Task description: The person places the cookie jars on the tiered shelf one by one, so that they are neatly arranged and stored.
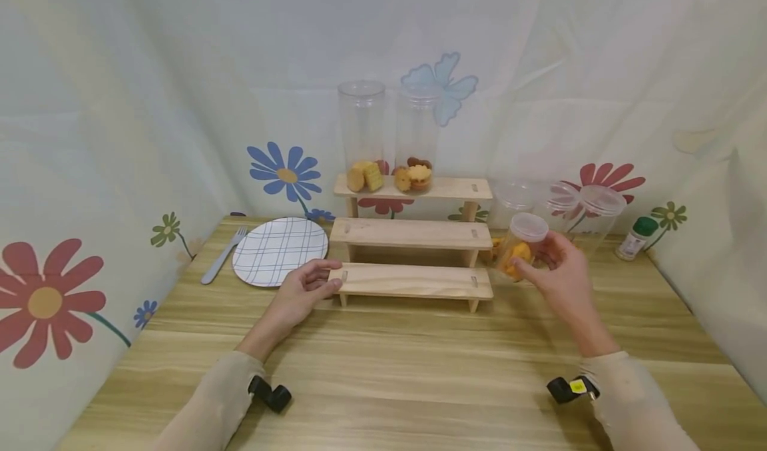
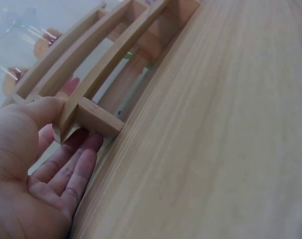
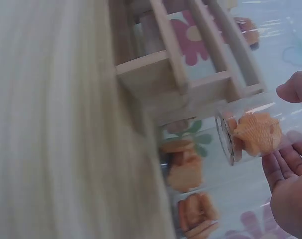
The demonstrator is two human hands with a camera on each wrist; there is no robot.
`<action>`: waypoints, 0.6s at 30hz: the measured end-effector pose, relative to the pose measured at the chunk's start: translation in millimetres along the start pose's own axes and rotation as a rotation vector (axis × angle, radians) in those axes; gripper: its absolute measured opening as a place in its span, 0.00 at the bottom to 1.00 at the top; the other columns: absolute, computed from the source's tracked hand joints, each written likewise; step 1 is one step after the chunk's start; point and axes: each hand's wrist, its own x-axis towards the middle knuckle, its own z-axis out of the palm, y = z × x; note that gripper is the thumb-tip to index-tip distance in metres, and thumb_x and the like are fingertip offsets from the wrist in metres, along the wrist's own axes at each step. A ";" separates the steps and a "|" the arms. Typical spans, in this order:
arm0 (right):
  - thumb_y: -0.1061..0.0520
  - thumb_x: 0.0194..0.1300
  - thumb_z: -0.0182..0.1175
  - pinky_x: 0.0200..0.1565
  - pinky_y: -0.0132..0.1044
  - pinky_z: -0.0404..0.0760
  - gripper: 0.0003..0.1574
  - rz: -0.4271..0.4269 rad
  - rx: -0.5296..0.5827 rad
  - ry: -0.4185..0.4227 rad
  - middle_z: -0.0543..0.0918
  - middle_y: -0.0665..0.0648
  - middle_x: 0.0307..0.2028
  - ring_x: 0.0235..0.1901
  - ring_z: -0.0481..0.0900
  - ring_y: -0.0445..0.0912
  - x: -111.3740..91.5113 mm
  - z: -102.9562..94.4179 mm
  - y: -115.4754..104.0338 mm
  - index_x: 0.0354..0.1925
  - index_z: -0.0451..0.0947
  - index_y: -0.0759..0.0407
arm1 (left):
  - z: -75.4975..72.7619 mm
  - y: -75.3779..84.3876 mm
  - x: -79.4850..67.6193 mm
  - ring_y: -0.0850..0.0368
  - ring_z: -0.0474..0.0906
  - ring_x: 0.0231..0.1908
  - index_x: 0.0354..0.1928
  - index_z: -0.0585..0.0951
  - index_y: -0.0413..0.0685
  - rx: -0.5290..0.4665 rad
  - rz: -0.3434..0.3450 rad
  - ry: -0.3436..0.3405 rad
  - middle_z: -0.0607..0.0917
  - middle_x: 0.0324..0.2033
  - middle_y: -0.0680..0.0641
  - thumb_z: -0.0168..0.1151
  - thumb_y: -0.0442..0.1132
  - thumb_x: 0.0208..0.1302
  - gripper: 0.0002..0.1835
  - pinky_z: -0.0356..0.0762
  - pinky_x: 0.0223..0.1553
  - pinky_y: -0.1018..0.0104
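Note:
My left hand grips the left end of the lowest step of a three-tier wooden display shelf. In the left wrist view the thumb lies over the board's end, with the other fingers below it. To the shelf's right, my right hand holds a small clear jar with a whitish lid and orange snacks inside. The right wrist view shows that jar raised above the table, between thumb and fingers. Two tall clear jars with cookies at the bottom stand on the top tier.
More clear lidded jars stand behind my right hand. A spice bottle with a green cap is at the back right. To the shelf's left lie a checked plate and a fork. A flowered curtain hangs behind the table.

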 end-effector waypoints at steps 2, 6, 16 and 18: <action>0.62 0.71 0.78 0.56 0.21 0.80 0.35 -0.002 -0.011 0.006 0.86 0.61 0.60 0.53 0.82 0.36 1.7 -4.7 -9.5 0.71 0.77 0.67 | -0.6 -0.2 0.1 0.51 0.88 0.55 0.71 0.82 0.48 -0.001 0.001 0.001 0.88 0.60 0.38 0.73 0.47 0.79 0.25 0.85 0.55 0.68; 0.58 0.73 0.77 0.55 0.21 0.80 0.35 -0.010 -0.003 0.007 0.86 0.54 0.58 0.54 0.82 0.39 5.3 -10.8 -28.0 0.72 0.77 0.63 | -0.8 -0.8 0.2 0.51 0.87 0.54 0.71 0.82 0.48 0.002 -0.003 0.002 0.89 0.60 0.38 0.73 0.46 0.79 0.24 0.84 0.54 0.69; 0.55 0.73 0.78 0.61 0.24 0.79 0.29 -0.090 0.028 -0.020 0.87 0.57 0.57 0.55 0.83 0.43 39.3 -3.7 -68.7 0.67 0.81 0.60 | -0.1 2.9 -0.8 0.51 0.87 0.55 0.71 0.82 0.48 -0.007 -0.008 -0.001 0.88 0.61 0.38 0.72 0.46 0.79 0.24 0.84 0.55 0.69; 0.55 0.73 0.77 0.62 0.24 0.79 0.28 -0.099 0.039 -0.034 0.87 0.58 0.57 0.55 0.84 0.43 47.8 -0.1 -75.6 0.66 0.81 0.61 | 0.2 2.9 -0.6 0.51 0.87 0.56 0.71 0.82 0.48 -0.003 -0.009 -0.001 0.88 0.61 0.38 0.73 0.46 0.79 0.24 0.84 0.55 0.69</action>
